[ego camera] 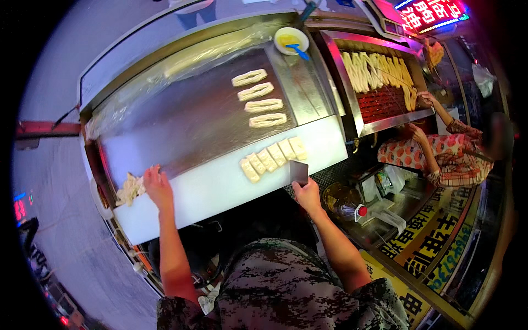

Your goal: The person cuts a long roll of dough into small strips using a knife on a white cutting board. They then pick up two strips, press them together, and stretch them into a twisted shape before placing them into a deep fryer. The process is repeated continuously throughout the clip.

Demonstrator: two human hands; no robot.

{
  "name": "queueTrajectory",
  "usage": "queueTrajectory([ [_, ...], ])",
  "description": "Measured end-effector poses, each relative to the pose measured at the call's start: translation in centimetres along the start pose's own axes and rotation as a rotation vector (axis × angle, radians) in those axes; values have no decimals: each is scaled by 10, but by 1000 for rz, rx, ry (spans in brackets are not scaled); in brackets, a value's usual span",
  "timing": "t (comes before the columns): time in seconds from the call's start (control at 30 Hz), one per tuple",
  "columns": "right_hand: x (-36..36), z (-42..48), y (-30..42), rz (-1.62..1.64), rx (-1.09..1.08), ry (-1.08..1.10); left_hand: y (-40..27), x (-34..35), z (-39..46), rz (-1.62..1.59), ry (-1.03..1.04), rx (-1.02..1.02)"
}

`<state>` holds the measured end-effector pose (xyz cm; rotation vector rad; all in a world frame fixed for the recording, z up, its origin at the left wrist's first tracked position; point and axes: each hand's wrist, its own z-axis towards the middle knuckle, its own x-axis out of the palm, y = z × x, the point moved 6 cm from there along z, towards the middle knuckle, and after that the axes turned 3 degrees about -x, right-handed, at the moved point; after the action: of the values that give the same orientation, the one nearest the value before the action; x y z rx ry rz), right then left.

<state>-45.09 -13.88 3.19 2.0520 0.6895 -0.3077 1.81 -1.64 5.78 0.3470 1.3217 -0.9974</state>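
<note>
My left hand is beside a heap of dough scraps at the left end of the white cutting board; whether its fingers grip any dough is unclear. In my right hand is a rectangular metal dough cutter, held over the board's near edge. Several cut dough pieces lie in a slanting row just left of and beyond the cutter. Farther off, on the dark metal worktop, several looped dough strips lie one beyond another.
Clear plastic film covers a long dough roll along the far side. A white bowl with yellow liquid and a blue brush stands at the far right corner. Beyond it, a co-worker tends dough strips on a metal-framed grill. An oil jug stands lower right.
</note>
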Motion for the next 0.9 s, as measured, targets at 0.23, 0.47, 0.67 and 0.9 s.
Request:
queueTrajectory([
  [0.23, -22, 2, -21, 49, 7, -40, -284, 99, -35, -539, 503, 299],
  [0.47, -61, 9, -64, 102, 92, -132, -337, 141, -48, -265, 664, 439],
  [0.67, -72, 20, -78, 131, 54, -161, -355, 112, -61, -726, 667, 241],
  [0.9, -80, 31, -65, 164, 91, -117, -393, 113, -92, -636, 551, 503],
])
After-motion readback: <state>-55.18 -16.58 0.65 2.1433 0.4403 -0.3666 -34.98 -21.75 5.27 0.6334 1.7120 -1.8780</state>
